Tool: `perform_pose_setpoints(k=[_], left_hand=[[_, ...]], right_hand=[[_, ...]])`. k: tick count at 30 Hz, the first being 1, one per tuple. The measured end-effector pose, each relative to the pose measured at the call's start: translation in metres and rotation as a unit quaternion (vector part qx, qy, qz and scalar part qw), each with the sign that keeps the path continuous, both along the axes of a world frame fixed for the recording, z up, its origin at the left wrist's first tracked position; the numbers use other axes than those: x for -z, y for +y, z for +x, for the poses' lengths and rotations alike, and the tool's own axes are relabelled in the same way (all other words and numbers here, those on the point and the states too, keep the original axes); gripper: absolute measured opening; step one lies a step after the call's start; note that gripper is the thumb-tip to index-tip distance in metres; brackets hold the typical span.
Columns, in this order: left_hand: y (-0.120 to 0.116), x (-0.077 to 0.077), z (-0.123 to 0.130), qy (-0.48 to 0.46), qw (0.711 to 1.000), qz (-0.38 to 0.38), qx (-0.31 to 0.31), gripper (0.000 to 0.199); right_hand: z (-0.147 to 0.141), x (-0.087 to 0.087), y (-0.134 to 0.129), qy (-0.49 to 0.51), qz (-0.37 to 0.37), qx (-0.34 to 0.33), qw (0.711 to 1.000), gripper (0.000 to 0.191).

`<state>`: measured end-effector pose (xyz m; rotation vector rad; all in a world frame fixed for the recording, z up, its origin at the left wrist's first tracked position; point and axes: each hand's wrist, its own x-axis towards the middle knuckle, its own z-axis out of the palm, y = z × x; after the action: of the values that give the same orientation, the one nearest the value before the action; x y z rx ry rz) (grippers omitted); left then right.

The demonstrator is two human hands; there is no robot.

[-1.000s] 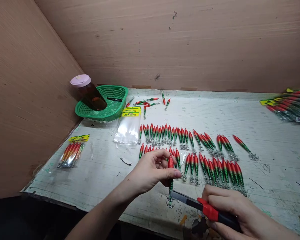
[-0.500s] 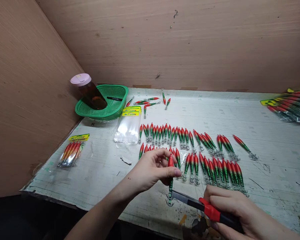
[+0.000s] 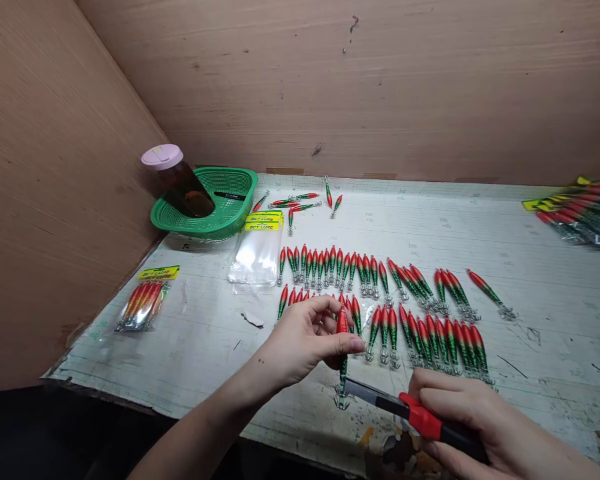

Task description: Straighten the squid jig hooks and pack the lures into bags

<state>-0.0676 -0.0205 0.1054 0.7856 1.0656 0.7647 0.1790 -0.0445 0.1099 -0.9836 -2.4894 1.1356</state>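
Note:
My left hand [image 3: 314, 340] pinches a red-and-green squid jig [image 3: 343, 323] between thumb and fingers, red end up and hook crown down. Long-nose pliers [image 3: 380, 398] with a red-and-black handle are gripped in my right hand [image 3: 465, 410]. Their tips meet the jig's lower end, just above the hooks; whether the jaws are closed on it is too small to tell. Behind my hands, matching jigs lie side by side in a back row [image 3: 333, 263] and a front row [image 3: 440, 343]. My left hand hides part of the front row.
A green basket [image 3: 230, 230] holds a lidded bottle [image 3: 187, 190] and a black pen. Clear labelled bags [image 3: 257, 257] lie beside it. One packed bag [image 3: 143, 303] is at left, a pile of packed jigs [image 3: 580, 217] at far right. Loose jigs [image 3: 305, 208] lie further back.
Almost nothing differs. The held jig and the plier tips have shifted very slightly; both hands keep their grips.

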Motion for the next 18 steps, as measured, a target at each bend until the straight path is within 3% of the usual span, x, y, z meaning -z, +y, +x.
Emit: perform_pose_setpoints(k=[13, 18], left_hand=[[-0.0013, -0.0005, -0.0019, 0.0, 1.0, -0.017, -0.014, 0.045], [0.0, -0.0033, -0.0038, -0.005, 1.0, 0.006, -0.008, 0.039]], right_hand=[[-0.006, -0.0058, 0.0065, -0.012, 0.015, -0.036, 0.999, 0.012], [-0.0003, -0.0018, 0.004, 0.005, 0.016, 0.0, 1.0, 0.01]])
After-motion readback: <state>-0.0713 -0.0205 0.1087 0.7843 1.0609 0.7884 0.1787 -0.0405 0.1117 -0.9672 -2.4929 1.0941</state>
